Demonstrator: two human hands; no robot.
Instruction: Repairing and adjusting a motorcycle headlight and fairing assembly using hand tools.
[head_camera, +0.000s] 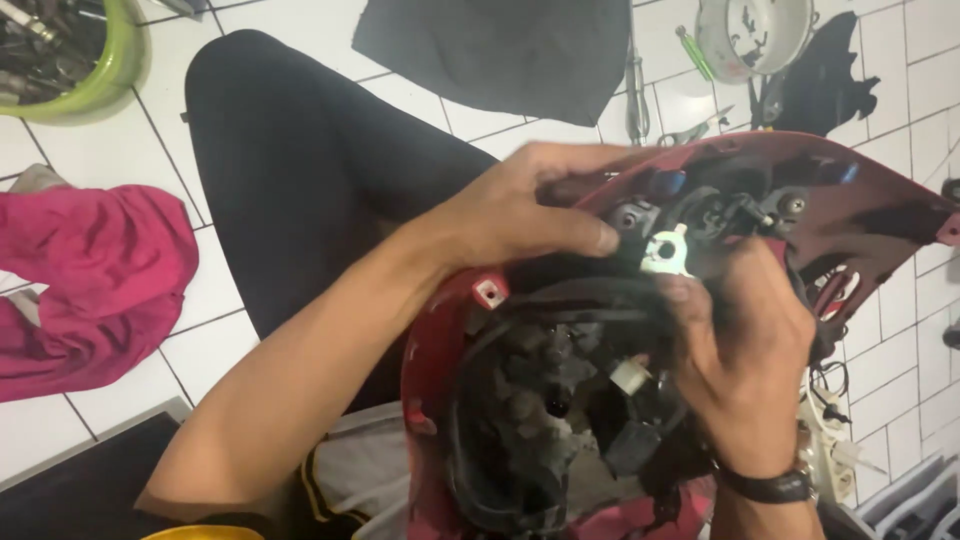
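I am looking down at a red plastic vehicle cover (870, 190) resting across my lap, its hollow inner side facing up and filled with black wiring (540, 400) and connectors. My left hand (520, 215) reaches in from the lower left and grips the far upper edge of the cover, its fingers curled over the rim and the thumb pressed flat along the inside. My right hand (745, 355) comes up from the lower right, wearing a dark wrist strap (768, 487); its fingers are bent and closed around a cluster of black parts just below a small white metal tab (667, 252) — exactly what they pinch is blurred, so I cannot say for sure. A small white plug (631, 376) sits among the wires just left of that hand.

Around me is a white tiled floor (120, 150). A pink cloth (90, 285) lies at the left, a green bowl (105, 75) of tools at the far left corner, a dark grey cloth (500, 50) far ahead, and a white bowl (755, 35) at the far right — beside it a green-handled screwdriver (695, 55).
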